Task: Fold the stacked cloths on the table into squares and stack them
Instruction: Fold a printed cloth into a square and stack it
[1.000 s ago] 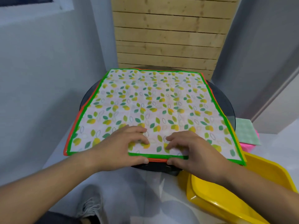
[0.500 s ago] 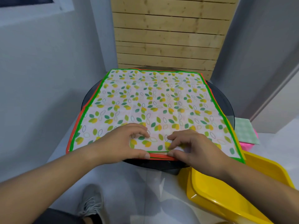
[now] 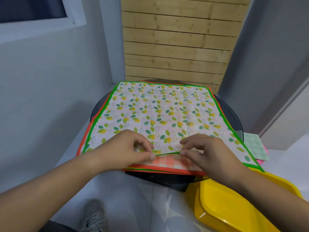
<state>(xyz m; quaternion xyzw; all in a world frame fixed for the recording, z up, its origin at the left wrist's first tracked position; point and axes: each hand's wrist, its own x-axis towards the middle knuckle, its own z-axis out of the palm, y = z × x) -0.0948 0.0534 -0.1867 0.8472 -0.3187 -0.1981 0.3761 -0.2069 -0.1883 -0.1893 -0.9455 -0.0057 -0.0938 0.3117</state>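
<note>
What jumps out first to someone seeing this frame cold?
The leaf-print cloth with a green border, spread on top of the pile over the round dark table. At its near edge the left hand and right hand pinch it up, baring an orange checked cloth underneath. A bright yellow bin sits low on the right.

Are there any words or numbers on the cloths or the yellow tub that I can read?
None: no words, numbers or labels show anywhere.
Top cloth: only a leaf print and a green border.
Cloth underneath: only orange checks.
Yellow tub: plain.
Green checked cloth on the right: no writing.
</note>
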